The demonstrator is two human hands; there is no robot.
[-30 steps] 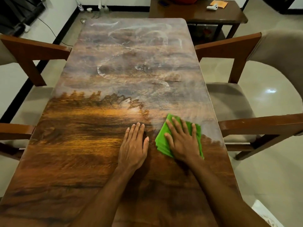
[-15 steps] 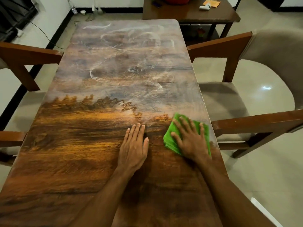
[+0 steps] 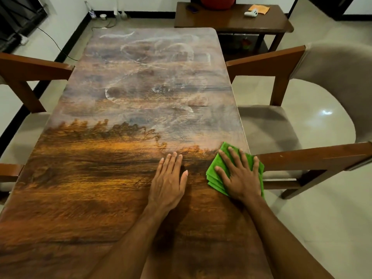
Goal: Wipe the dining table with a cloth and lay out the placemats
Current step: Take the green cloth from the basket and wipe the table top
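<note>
A long wooden dining table (image 3: 96, 178) fills the view; its far half is hazy with pale smears, its near half looks darker and glossy. A folded green cloth (image 3: 216, 164) lies at the table's right edge, partly past it. My right hand (image 3: 240, 177) presses flat on the cloth with fingers spread. My left hand (image 3: 168, 181) rests flat on the bare wood just left of the cloth, fingers straight. No placemats are in view.
Wooden chairs with grey seats stand on both sides: one at the right (image 3: 314, 156), one farther back right (image 3: 267, 61), one at the left (image 3: 30, 67). A dark side table (image 3: 231, 21) beyond the far end carries a white object (image 3: 251, 13) and an orange cloth (image 3: 260, 8).
My right hand has slid the green cloth rightward to the table's right edge. My left hand has stayed in place on the wood.
</note>
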